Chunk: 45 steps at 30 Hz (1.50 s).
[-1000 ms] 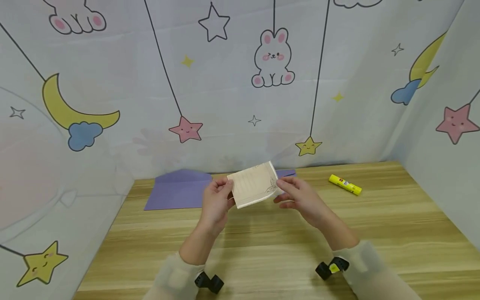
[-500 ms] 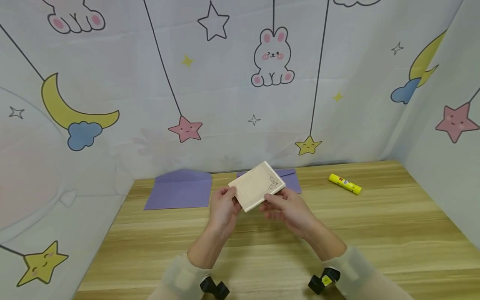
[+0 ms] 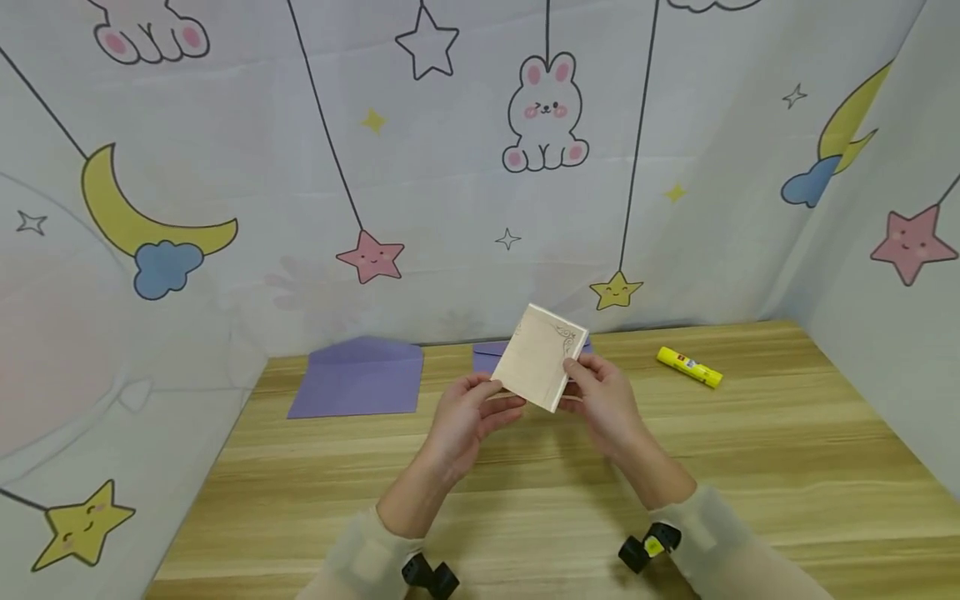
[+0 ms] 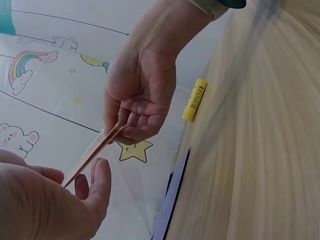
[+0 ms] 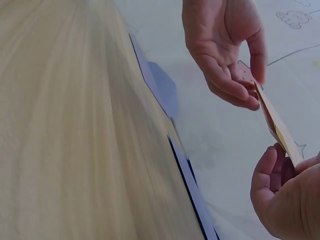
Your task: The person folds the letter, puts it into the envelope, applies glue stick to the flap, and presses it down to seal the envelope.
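Observation:
A cream folded letter paper (image 3: 536,354) with a dark scroll ornament near one corner is held up above the table, tilted. My left hand (image 3: 467,423) pinches its lower left corner, thumb on top and fingers beneath. At its right edge, my right hand (image 3: 606,402) grips it between thumb and fingers. Seen edge-on in the left wrist view, the paper (image 4: 95,152) spans between both hands. The right wrist view shows slightly parted layers along the edge of the paper (image 5: 274,120). Its underside is hidden in the head view.
A purple envelope (image 3: 360,383) with its flap raised lies at the back left of the wooden table (image 3: 540,517). Another purple envelope (image 3: 487,357) lies behind the paper, partly covered. A yellow glue stick (image 3: 690,367) lies at the back right. A printed curtain (image 3: 450,192) hangs behind.
The paper has been turned in the hands, so its ornamented corner now points up and right. My left hand has shifted right to the lower corner; my right hand has moved its grip along the edge.

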### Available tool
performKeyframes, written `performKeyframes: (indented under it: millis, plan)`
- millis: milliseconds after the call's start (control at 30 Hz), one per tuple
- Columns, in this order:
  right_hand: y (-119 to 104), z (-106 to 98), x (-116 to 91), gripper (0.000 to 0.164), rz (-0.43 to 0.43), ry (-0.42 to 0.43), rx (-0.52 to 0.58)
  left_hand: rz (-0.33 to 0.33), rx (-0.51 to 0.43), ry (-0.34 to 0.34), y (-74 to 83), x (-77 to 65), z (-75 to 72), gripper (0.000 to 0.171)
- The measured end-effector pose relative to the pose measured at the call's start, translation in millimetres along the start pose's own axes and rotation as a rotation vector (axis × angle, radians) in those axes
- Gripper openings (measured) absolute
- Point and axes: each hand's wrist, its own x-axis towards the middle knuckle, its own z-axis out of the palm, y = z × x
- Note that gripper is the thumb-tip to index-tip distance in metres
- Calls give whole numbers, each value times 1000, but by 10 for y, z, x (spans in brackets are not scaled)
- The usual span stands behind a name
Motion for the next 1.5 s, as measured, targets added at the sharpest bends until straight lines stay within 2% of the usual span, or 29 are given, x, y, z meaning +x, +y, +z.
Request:
performKeyframes:
  millis: [200, 400, 533, 767, 1000, 1133, 1233, 1367, 1500]
  plan:
    - [-85, -113, 46, 31, -22, 15, -73, 45, 125, 85, 95, 13, -47, 37]
    - [-171, -290, 61, 37, -62, 9, -282, 118, 336, 174, 193, 66, -286, 41]
    - [-212, -443, 41, 38, -139, 13, -452, 160, 513, 224, 269, 90, -564, 46]
    - [-225, -661, 13, 29, -310, 14, -702, 157, 822, 270, 499, 96, -1156, 65]
    - [-220, -767, -43, 27, -323, -6, -795, 213, 1154, 328, 655, 114, -1757, 76]
    - [-225, -802, -89, 30, -309, -8, -806, 156, 1384, 349, 715, 125, -2060, 83]
    - [-235, -815, -122, 31, -302, -4, -807, 83, 1517, 320, 749, 127, -2263, 86]
    - [-242, -828, -149, 31, -309, -3, -804, 22, 1615, 256, 770, 131, -2457, 82]
    - [-245, -829, -161, 27, -321, -4, -790, -6, 1671, 224, 764, 153, -2566, 76]
